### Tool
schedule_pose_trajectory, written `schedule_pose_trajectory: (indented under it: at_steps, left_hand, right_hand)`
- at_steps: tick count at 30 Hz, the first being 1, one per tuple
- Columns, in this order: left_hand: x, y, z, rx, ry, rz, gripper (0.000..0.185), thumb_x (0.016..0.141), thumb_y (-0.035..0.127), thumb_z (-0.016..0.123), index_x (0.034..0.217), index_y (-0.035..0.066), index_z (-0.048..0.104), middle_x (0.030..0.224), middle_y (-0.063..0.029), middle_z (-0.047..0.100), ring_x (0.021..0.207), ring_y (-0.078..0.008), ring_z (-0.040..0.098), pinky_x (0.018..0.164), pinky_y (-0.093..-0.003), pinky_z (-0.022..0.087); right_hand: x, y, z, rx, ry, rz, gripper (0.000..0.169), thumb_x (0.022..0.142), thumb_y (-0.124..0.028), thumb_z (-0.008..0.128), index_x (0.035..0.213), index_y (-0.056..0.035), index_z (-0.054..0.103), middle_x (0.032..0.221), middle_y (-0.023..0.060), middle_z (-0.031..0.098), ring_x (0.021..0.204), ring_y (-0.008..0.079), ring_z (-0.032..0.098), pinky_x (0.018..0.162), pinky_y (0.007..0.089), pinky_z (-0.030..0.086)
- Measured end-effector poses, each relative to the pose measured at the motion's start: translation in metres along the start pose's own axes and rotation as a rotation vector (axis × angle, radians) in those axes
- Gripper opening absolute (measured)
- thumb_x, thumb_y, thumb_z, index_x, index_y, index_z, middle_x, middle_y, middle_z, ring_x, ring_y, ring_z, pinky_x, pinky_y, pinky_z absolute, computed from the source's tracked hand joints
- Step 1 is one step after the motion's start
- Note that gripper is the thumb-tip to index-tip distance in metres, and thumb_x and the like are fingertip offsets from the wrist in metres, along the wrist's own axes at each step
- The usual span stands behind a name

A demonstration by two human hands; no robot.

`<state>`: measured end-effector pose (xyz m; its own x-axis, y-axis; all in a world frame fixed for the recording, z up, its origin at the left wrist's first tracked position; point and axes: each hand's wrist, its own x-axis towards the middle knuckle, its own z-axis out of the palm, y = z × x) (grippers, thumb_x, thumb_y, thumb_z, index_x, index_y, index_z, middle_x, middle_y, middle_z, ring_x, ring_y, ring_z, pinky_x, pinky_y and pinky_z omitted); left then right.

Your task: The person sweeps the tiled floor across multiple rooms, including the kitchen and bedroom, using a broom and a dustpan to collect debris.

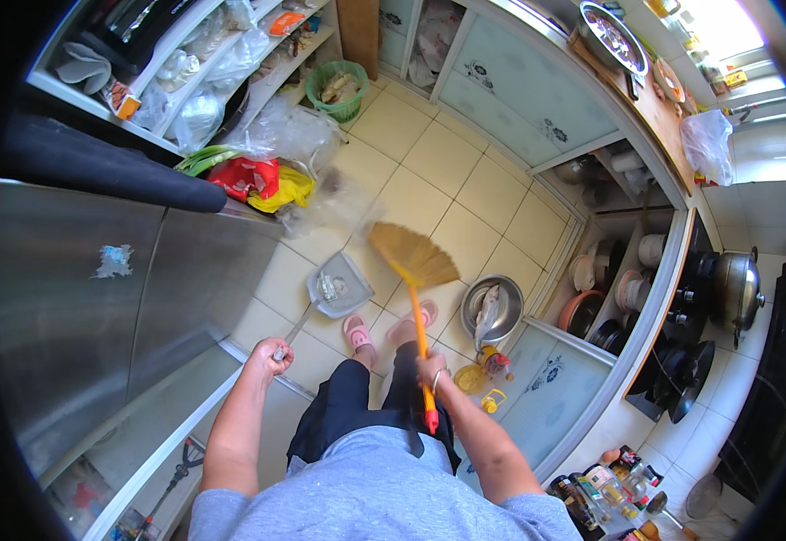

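My left hand (273, 356) grips the handle of a grey plastic dustpan (358, 292), which rests on the floor with some scraps in it. My right hand (432, 368) is closed around the orange handle of a broom (412, 260). Its fan of tan bristles lies over the tiles, beyond my feet and to the right of the dustpan. The bristles and the dustpan are apart. Pink slippers (357, 333) are on my feet, between the dustpan and a steel basin (469, 312) that holds a fish (487, 314).
Clear plastic bags (298, 132) lie by the shelves at left, near red (247, 177) and yellow bags (283, 189). A green waste bin (347, 113) stands beyond. Oil bottles (494, 362) stand beside the basin, close to the right-hand cabinets. A steel refrigerator (197, 270) borders the left.
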<state>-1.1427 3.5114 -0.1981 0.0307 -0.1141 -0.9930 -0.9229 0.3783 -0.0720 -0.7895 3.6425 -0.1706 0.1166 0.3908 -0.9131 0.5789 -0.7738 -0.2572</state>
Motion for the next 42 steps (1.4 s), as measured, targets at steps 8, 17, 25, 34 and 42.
schedule_pose_trajectory:
  at_steps: [8,17,25,34,42]
  left_hand:
    - [-0.011,-0.005,-0.027,-0.101,-0.047,-0.052,0.011,0.066,-0.006,0.041,0.075,-0.003,0.036,0.060,-0.0114,0.043,0.038,-0.0163,0.041,0.039,-0.0260,0.044]
    - [-0.061,-0.056,-0.079,-0.365,-0.080,-0.142,0.032,0.070,-0.002,0.045,0.100,-0.009,0.036,0.058,-0.0075,0.044,0.042,-0.0133,0.043,0.038,-0.0210,0.042]
    - [-0.091,-0.085,-0.084,-0.458,-0.090,-0.140,0.030,0.071,-0.002,0.045,0.100,-0.008,0.036,0.054,-0.0045,0.041,0.043,-0.0124,0.043,0.040,-0.0201,0.041]
    - [-0.088,-0.089,-0.124,-0.455,-0.040,-0.097,0.032,0.070,-0.003,0.044,0.100,-0.009,0.036,0.055,-0.0057,0.041,0.042,-0.0134,0.042,0.038,-0.0209,0.040]
    - [-0.037,-0.061,-0.181,-0.235,0.007,-0.093,0.027,0.067,-0.004,0.042,0.093,-0.010,0.035,0.056,-0.0074,0.040,0.039,-0.0145,0.041,0.036,-0.0225,0.040]
  right_hand:
    - [-0.096,-0.032,-0.075,0.104,0.000,-0.149,0.030,0.081,-0.012,0.048,0.111,-0.0050,0.048,0.052,0.0001,0.044,0.036,0.0097,0.042,0.031,0.0239,0.034]
    - [0.130,-0.206,-0.116,-0.147,0.229,-0.478,0.018,0.081,-0.021,0.048,0.075,-0.0039,0.049,0.047,0.0014,0.043,0.035,0.0129,0.043,0.032,0.0285,0.036]
    - [0.236,-0.212,-0.073,-0.707,0.177,-0.451,0.022,0.077,-0.009,0.044,0.098,-0.0010,0.046,0.066,0.0158,0.056,0.053,0.0276,0.057,0.046,0.0373,0.047]
    - [0.084,0.004,-0.038,-0.916,-0.055,-0.300,0.054,0.076,-0.013,0.044,0.126,-0.0071,0.025,0.092,0.0241,0.056,0.086,0.0366,0.055,0.075,0.0423,0.044]
    - [-0.022,0.079,-0.018,-0.953,-0.161,-0.351,0.049,0.077,-0.012,0.042,0.125,-0.0035,0.031,0.095,0.0241,0.056,0.090,0.0367,0.053,0.078,0.0405,0.043]
